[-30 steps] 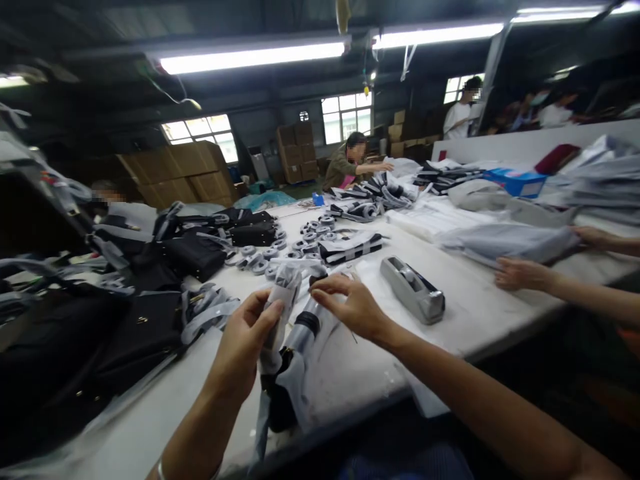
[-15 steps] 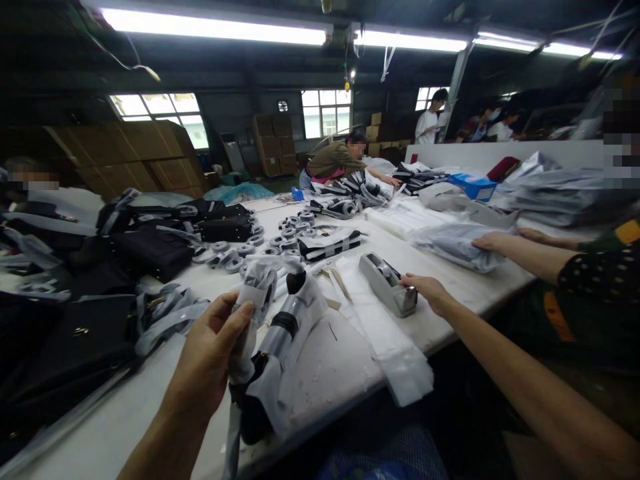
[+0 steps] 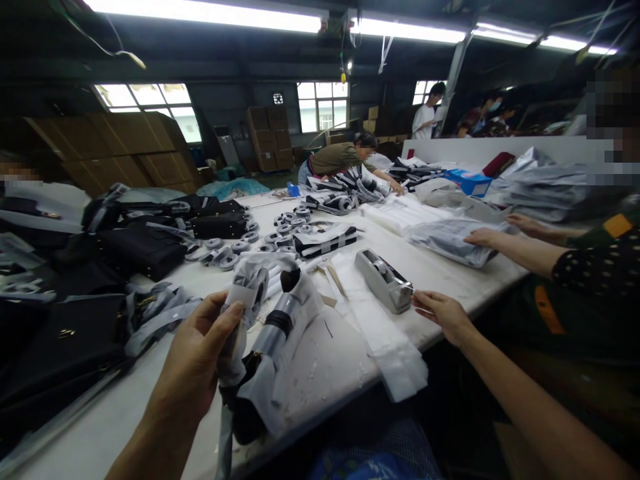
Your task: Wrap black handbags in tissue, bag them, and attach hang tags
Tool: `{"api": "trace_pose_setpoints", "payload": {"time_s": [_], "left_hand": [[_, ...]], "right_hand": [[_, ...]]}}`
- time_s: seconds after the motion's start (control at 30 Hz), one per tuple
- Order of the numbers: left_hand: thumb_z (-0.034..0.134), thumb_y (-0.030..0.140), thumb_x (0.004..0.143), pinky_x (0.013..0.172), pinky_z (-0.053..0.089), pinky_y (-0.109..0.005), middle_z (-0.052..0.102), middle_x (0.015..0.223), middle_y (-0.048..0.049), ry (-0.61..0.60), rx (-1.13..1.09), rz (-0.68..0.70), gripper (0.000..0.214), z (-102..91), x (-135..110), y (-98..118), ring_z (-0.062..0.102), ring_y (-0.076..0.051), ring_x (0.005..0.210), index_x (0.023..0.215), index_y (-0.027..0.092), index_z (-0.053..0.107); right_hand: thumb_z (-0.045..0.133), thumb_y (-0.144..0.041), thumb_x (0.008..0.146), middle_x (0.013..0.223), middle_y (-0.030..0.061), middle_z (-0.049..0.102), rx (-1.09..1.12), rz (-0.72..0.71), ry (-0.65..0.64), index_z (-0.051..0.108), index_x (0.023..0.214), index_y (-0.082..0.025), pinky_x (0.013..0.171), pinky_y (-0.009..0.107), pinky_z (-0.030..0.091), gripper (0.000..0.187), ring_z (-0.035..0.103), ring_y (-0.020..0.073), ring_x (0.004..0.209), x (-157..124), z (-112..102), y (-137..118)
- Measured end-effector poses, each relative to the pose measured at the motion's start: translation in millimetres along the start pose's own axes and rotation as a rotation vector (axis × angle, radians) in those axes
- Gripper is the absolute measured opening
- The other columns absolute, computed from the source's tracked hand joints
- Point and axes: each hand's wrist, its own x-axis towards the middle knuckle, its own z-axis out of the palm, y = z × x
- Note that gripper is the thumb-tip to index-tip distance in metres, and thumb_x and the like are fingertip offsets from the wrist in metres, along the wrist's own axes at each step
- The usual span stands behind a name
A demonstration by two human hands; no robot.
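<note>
My left hand [image 3: 197, 350] is closed around a bundled strap [image 3: 246, 293] wrapped in whitish film. Just right of it, a black strap piece [image 3: 280, 325] with clear film and white wrapping leans over the table's near edge. At the front of a grey tape dispenser [image 3: 383, 280], the fingers of my right hand [image 3: 443, 313] are pinched on a short end of clear tape [image 3: 406, 287]. Under and beside the dispenser lie flat clear plastic bags [image 3: 385, 340], their ends hanging over the edge.
Black bags [image 3: 65, 360] are heaped on the left. Several wrapped strap coils [image 3: 227, 257] lie mid-table, near a flat black-and-white bundle [image 3: 325, 241]. On the right, a co-worker's hands [image 3: 483, 237] rest on a plastic-wrapped item [image 3: 445, 243]. Another person [image 3: 335, 162] leans over the far end.
My right hand has drawn slightly away from the dispenser's front, and a short piece of tape now shows there. My left hand keeps its hold on the strap. The view has shifted slightly.
</note>
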Motion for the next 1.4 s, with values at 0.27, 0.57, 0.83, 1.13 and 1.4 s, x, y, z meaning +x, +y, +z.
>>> {"api": "trace_pose_setpoints", "payload": {"time_s": [0.27,0.57,0.83,1.13,1.4], "left_hand": [[0.086,0.046,0.063,0.056,0.050,-0.017,0.068,0.084,0.0015,0.035,-0.017,-0.010,0.055,-3.6,2.2,-1.8,0.064,-0.014,0.070,0.108,0.022,0.066],[0.078,0.047,0.073,0.064,0.046,-0.020,0.069,0.088,-0.0010,-0.047,0.056,0.164,0.040,6.2,-4.0,-5.1,0.061,-0.014,0.075,0.099,0.019,0.066],[0.071,0.044,0.082,0.078,0.049,-0.028,0.071,0.092,-0.0045,-0.050,0.214,0.357,0.030,14.8,-12.8,-5.5,0.064,-0.018,0.086,0.097,0.018,0.067],[0.075,0.045,0.078,0.076,0.050,-0.029,0.072,0.090,-0.0059,-0.075,0.165,0.349,0.033,5.8,-19.8,-2.1,0.065,-0.020,0.084,0.095,0.017,0.069],[0.079,0.047,0.074,0.075,0.050,-0.028,0.073,0.092,-0.0068,-0.212,-0.119,0.179,0.042,6.9,-22.6,-2.0,0.068,-0.021,0.083,0.099,0.016,0.068]], "right_hand": [[0.089,-0.051,0.048,0.066,0.0075,0.071,0.035,-0.088,0.225,0.072,0.072,-0.015,0.053,0.028,0.050,0.047,0.065,0.0190,0.063,-3.2,9.3,27.7],[0.080,-0.039,0.077,0.074,0.0034,0.070,0.193,-0.439,-0.403,0.075,0.081,-0.020,0.066,0.026,0.051,0.020,0.063,0.0152,0.071,-115.2,107.2,-69.5],[0.079,-0.044,0.076,0.064,0.0013,0.069,0.117,-0.487,-0.772,0.073,0.074,-0.017,0.059,0.023,0.050,0.029,0.062,0.0135,0.060,-183.0,201.2,-142.9],[0.076,-0.051,0.076,0.059,0.0007,0.067,-0.115,-0.553,-0.728,0.072,0.067,-0.018,0.050,0.021,0.043,0.035,0.058,0.0117,0.051,-174.3,212.0,-142.4],[0.077,-0.074,0.056,0.044,0.0002,0.056,0.032,-0.305,-0.887,0.057,0.051,-0.017,0.038,0.021,0.031,0.061,0.048,0.0098,0.039,-156.6,233.7,-125.4]]}}
